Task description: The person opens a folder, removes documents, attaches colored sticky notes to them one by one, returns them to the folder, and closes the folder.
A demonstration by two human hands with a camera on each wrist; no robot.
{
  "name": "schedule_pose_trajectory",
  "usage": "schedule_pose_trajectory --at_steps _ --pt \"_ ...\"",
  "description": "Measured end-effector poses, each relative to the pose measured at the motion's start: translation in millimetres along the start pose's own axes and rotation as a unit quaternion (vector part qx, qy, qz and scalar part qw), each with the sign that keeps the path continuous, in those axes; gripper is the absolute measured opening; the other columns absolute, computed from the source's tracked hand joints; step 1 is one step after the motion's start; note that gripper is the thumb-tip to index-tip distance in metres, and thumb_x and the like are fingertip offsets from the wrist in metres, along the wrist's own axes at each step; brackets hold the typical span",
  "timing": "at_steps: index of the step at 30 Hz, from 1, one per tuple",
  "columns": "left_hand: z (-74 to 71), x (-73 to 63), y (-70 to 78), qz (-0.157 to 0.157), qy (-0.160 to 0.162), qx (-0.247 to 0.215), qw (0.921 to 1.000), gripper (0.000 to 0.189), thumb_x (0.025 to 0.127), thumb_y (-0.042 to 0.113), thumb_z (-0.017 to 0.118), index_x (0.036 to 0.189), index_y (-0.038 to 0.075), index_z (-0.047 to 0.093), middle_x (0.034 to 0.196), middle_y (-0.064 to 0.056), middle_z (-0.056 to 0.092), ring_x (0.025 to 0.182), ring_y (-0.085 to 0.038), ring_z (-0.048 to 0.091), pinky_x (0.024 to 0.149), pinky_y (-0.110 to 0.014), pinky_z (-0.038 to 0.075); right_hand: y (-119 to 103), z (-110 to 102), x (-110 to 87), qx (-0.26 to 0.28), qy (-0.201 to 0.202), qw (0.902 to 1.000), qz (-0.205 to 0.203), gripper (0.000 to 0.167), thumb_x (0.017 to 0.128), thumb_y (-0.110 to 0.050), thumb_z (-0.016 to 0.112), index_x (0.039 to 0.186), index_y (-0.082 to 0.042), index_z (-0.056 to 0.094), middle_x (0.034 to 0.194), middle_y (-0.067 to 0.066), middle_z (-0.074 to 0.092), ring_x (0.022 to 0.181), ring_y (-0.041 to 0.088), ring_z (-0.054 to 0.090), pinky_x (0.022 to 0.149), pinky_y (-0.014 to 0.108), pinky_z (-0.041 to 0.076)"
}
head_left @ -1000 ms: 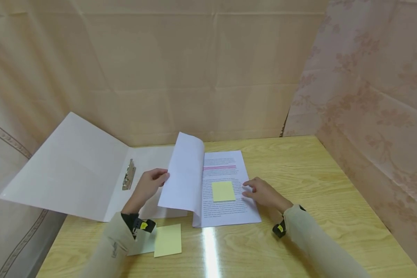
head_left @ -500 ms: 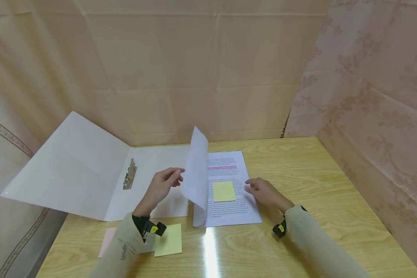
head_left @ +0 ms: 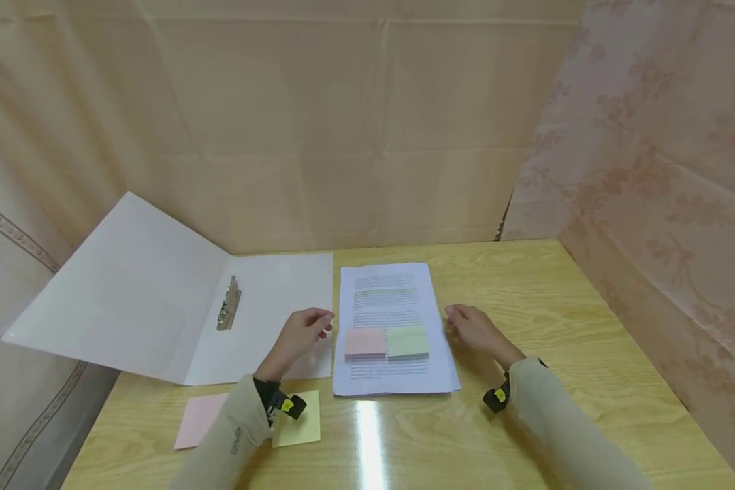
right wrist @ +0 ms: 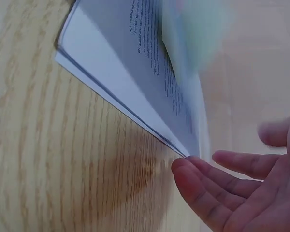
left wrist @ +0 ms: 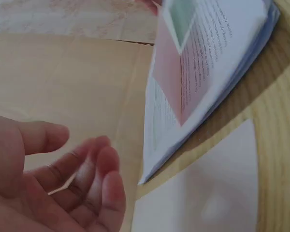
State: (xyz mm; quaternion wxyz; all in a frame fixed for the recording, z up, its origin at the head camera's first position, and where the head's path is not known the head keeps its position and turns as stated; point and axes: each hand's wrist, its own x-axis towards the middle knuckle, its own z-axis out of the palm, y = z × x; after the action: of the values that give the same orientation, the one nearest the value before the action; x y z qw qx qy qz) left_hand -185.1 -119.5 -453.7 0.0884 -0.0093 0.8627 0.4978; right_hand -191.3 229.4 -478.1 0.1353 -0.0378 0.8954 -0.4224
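A stack of printed sheets (head_left: 380,381) lies on the table between both hands. Its top page bears a pink sticky note (head_left: 365,342) and a pale green sticky note (head_left: 407,342) side by side, plus a highlighted line of text higher up. My left hand (head_left: 297,337) hovers left of the stack, over the folder's edge. In the left wrist view its fingers bend loosely with the thumb apart, and nothing is between them. At the stack's right edge is my right hand (head_left: 474,331), its relaxed fingertips (right wrist: 186,171) at the paper's edge in the right wrist view, without a grip.
An open white folder (head_left: 269,286) with a metal clip (head_left: 229,304) lies left, its cover (head_left: 122,292) tilted up. In front of it are a pink sticky note (head_left: 199,418) and a yellow one (head_left: 306,425), partly behind the left sleeve. A curtain (head_left: 343,122) hangs behind the table.
The lifted page has left my left hand and fallen rightward onto the stack, covering the yellow sticky note and pink-marked lines. My left hand has moved right; my right hand shifted slightly right.
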Motion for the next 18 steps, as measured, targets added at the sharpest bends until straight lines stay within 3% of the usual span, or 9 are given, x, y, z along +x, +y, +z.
schedule_pose_trajectory --at_steps 6,11,18 --pt "13.0 4.1 -7.6 -0.037 -0.006 0.084 0.9958 0.028 0.095 0.022 0.058 0.114 0.004 0.068 0.093 -0.008 0.069 0.077 -0.016 0.062 0.066 -0.025 0.046 -4 5 1.7 -0.051 -0.002 0.9987 0.001 0.049 0.101 -0.030 0.049 0.136 0.004 0.050 0.122 0.025 0.062 0.109 0.035 0.060 0.089 0.048 0.050" --pt "22.3 1.7 -6.2 -0.029 -0.001 0.145 0.9890 0.033 0.090 0.022 0.061 0.115 0.001 0.067 0.097 -0.009 0.070 0.081 -0.019 0.062 0.070 -0.030 0.048 -9 12 3.4 -0.058 -0.011 0.9982 0.005 0.050 0.097 -0.028 0.057 0.135 0.004 0.050 0.118 0.024 0.063 0.101 0.032 0.062 0.084 0.044 0.052" --pt "30.8 -5.6 -1.9 -0.022 -0.007 0.210 0.9773 0.039 0.085 0.015 0.063 0.120 -0.003 0.061 0.078 -0.009 0.066 0.057 -0.017 0.059 0.053 -0.025 0.041 -11 17 3.0 -0.068 -0.022 0.9969 0.034 0.054 0.096 -0.032 0.057 0.139 -0.001 0.048 0.120 0.021 0.062 0.097 0.027 0.062 0.082 0.041 0.052"
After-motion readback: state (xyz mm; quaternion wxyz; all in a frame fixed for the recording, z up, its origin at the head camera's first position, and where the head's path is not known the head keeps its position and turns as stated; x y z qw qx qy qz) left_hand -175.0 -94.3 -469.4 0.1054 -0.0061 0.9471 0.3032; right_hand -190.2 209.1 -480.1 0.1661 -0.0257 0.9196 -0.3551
